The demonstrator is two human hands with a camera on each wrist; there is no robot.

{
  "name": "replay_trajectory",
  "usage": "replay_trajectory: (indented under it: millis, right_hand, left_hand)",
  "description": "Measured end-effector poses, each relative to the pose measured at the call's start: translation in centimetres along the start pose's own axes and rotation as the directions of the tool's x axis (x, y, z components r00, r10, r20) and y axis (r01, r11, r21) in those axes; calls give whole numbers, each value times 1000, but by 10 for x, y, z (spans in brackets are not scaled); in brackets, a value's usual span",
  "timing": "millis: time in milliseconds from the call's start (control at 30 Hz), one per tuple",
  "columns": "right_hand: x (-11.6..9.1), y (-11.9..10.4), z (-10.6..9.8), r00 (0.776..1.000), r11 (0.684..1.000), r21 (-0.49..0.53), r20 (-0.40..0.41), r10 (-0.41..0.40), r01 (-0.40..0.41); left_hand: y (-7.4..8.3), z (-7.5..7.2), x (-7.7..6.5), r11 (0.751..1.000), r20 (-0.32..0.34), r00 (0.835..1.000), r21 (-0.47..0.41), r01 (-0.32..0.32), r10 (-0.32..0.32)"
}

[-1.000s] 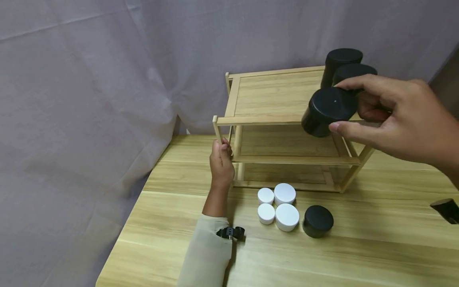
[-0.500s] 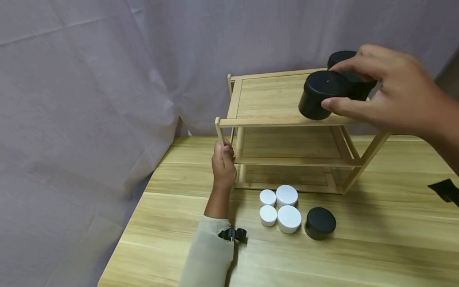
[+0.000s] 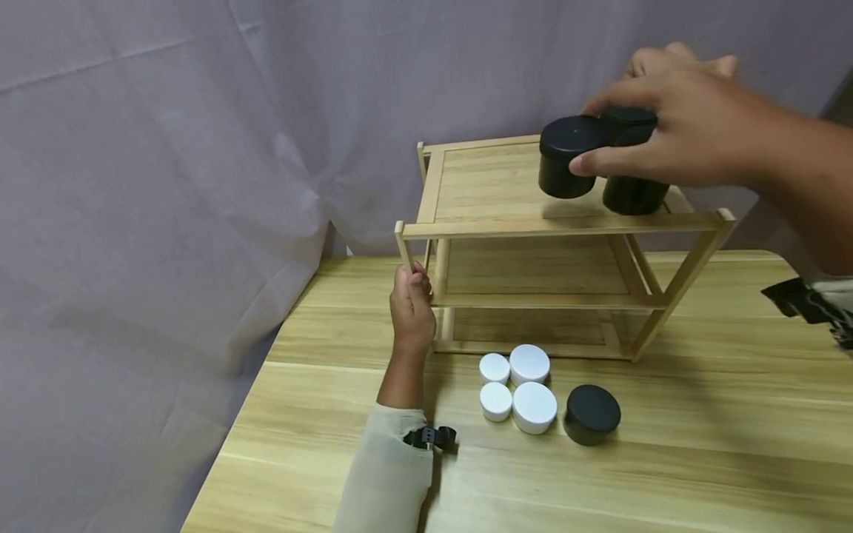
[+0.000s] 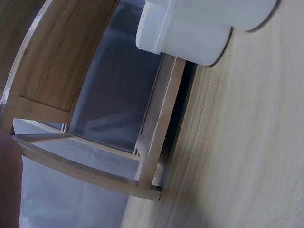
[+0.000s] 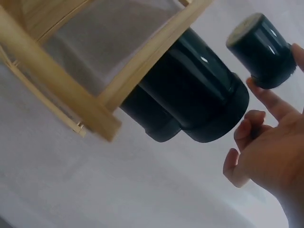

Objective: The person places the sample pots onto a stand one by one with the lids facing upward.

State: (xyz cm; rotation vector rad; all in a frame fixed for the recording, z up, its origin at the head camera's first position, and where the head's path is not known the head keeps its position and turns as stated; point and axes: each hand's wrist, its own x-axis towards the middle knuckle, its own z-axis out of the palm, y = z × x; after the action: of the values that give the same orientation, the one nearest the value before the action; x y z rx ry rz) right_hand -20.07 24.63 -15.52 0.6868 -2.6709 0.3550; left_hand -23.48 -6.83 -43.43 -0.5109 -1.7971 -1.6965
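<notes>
Pinching a small black jar (image 3: 565,166) above the top of the wooden rack (image 3: 493,228), the right hand (image 3: 700,126) has it near two other black jars (image 5: 197,90). Left hand (image 3: 412,307) has its fingers wrapped round the rack's left front post (image 3: 403,248), btw.

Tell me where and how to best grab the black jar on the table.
Probably by the round side near its top, from above and the right: the black jar stands upright and squat, a white jar sits close on its left, and the wooden rack rises behind it.
</notes>
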Motion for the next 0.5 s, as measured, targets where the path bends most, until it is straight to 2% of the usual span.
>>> replay_trajectory:
  millis: [167, 333, 500]
  right_hand:
    - [13, 7, -1, 993, 997, -15, 82, 83, -82]
    - [23, 15, 1, 981, 988, -30, 122, 154, -151]
    - [34, 21, 4, 969, 980, -71, 155, 194, -185]
  left_hand:
    - [0, 1, -1, 1000, 9, 1000, -1, 16, -16]
    - [-1, 1, 0, 1000, 3, 1000, 3, 19, -19]
    - [-1, 0, 1, 1000, -12, 1000, 3, 9, -9]
